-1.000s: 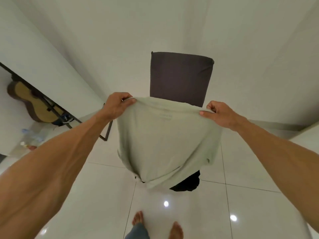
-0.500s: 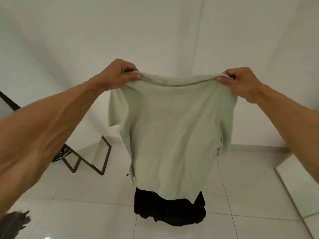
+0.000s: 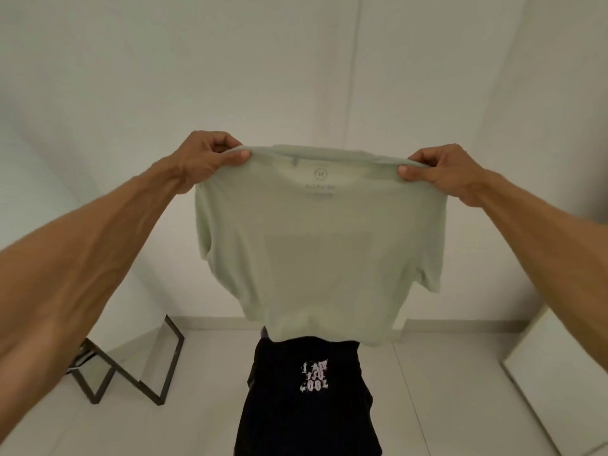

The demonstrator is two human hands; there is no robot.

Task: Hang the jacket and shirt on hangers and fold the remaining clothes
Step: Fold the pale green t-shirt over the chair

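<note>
Head cam: both arms are stretched out and up, holding a pale green tee (image 3: pixel 316 245) spread out in front of a white wall, left hand (image 3: pixel 210 159) and right hand (image 3: pixel 441 172) each pinching a shoulder with thumb clamped over the fabric against curled fingers. The tee hangs flat, with a small round logo below the collar. Below its hem there's a black garment (image 3: pixel 309 399) with a white print, and a black metal frame (image 3: pixel 131 370) stands on the tile floor to the left.
</note>
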